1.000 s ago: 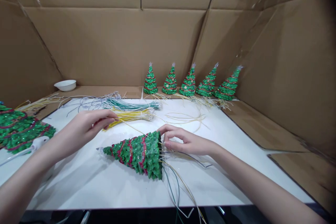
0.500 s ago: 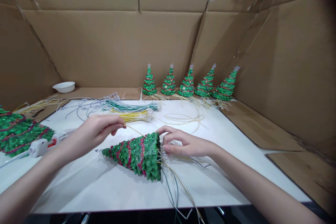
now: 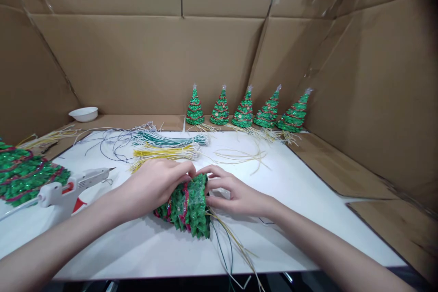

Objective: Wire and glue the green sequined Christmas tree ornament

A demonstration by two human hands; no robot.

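Note:
A green decorative Christmas tree (image 3: 193, 207) with red garland lies on its side, its open base facing right. Across its upper part lies my left hand (image 3: 160, 187), thumb and fingertips pinched against the tree's upper side near the base; whatever is between them is hidden. My right hand (image 3: 231, 187) is at the base, its bent fingers gripping the rim and partly out of sight at the opening. Thin yellow and green wires (image 3: 236, 242) trail from the base toward the table's front edge. My left hand covers the tree's tip.
A white glue gun (image 3: 73, 187) and a larger tree (image 3: 27, 171) are at left. Behind my hands lie a yellow wire bundle (image 3: 167, 151) and a green wire bundle (image 3: 171, 138). Several small trees (image 3: 242, 112) line the back, near a white bowl (image 3: 84, 114) and cardboard walls (image 3: 137, 64).
My left hand has moved right, from drawing out a yellow wire above the tree to its upper surface; that wire is now hidden. My right hand has shifted slightly at the base.

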